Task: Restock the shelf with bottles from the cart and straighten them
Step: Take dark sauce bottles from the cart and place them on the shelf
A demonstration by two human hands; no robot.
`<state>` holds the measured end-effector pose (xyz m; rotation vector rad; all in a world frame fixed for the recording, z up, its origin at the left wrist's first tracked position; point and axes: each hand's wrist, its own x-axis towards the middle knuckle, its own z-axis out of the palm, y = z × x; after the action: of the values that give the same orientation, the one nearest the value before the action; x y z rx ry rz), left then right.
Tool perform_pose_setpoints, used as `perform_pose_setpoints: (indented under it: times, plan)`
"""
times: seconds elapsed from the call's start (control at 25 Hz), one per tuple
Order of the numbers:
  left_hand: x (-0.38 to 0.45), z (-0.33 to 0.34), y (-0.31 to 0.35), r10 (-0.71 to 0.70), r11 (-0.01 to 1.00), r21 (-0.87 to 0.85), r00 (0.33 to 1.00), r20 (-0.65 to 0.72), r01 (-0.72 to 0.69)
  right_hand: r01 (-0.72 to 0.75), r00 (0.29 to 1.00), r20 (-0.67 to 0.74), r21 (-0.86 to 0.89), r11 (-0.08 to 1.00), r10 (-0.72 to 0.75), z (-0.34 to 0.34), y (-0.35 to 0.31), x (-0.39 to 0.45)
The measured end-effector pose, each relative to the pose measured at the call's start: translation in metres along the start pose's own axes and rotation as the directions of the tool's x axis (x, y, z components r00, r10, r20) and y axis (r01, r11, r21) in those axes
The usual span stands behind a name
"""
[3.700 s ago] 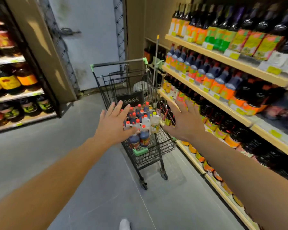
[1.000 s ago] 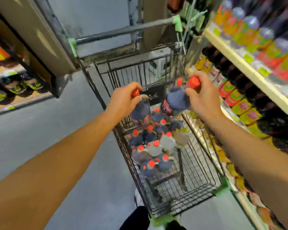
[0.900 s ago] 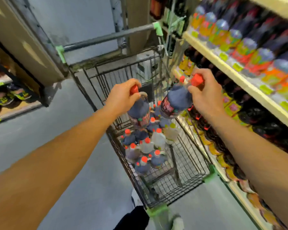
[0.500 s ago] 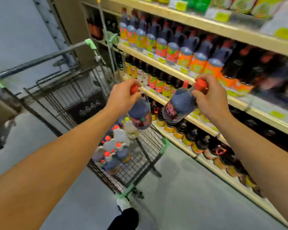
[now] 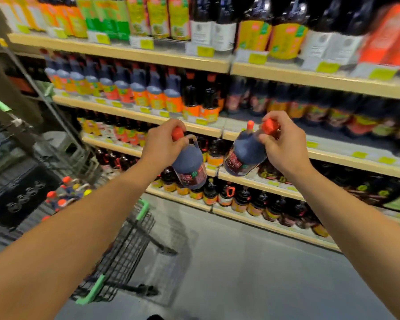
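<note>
Bottles hang by their red caps at frame centre: left hand (image 5: 163, 144) grips one bottle (image 5: 189, 167), right hand (image 5: 284, 144) grips another (image 5: 245, 155), probably so both reach the shelf (image 5: 275, 132) from the cart (image 5: 123, 250) together.

Wooden shelving (image 5: 310, 78), several tiers, yellow price tags (image 5: 256, 58) along the front edges. Each tier packed with rows of dark sauce bottles (image 5: 155, 93); labels orange, yellow, green. Grey floor (image 5: 240, 262) carries a black wire cart (image 5: 125, 250) at the left edge, red-capped bottles (image 5: 65, 195) inside.
</note>
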<state>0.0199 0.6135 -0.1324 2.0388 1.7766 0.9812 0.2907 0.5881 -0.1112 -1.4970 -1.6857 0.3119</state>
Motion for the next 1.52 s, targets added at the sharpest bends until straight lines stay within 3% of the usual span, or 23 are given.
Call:
perform_pose_setpoints:
  times: [0.32, 0.48, 0.84, 1.24, 1.44, 1.52]
  plan:
    - [0.068, 0.078, 0.058, 0.165, 0.983, -0.072, 0.986, -0.025, -0.166, -0.114, 0.99, -0.098, -0.09, 0.989, 0.105, -0.044, 0.06, 0.019]
    - [0.125, 0.115, 0.056, 0.303, 0.95, -0.067, 0.953, -0.027, -0.304, -0.115, 0.988, -0.121, -0.134, 0.984, 0.099, -0.024, 0.084, 0.059]
    - [0.228, 0.197, 0.026, 0.448, 0.891, -0.044, 0.892, -0.062, -0.451, -0.012, 0.988, -0.148, -0.284, 0.959, -0.032, 0.05, 0.152, 0.152]
    - [0.26, 0.245, 0.017, 0.279, 0.949, -0.129, 0.957, -0.077, -0.287, 0.071, 0.989, -0.119, -0.162, 0.984, -0.091, 0.078, 0.206, 0.194]
    - [0.274, 0.266, 0.011, 0.119, 0.968, -0.207, 0.987, -0.11, -0.14, -0.158, 0.948, -0.254, 0.147, 0.977, 0.191, 0.092, 0.232, 0.22]
    - [0.279, 0.277, 0.002, 0.078, 0.968, -0.234, 0.994, -0.077, -0.094, -0.162, 0.948, -0.244, 0.18, 0.97, 0.204, 0.1, 0.242, 0.237]
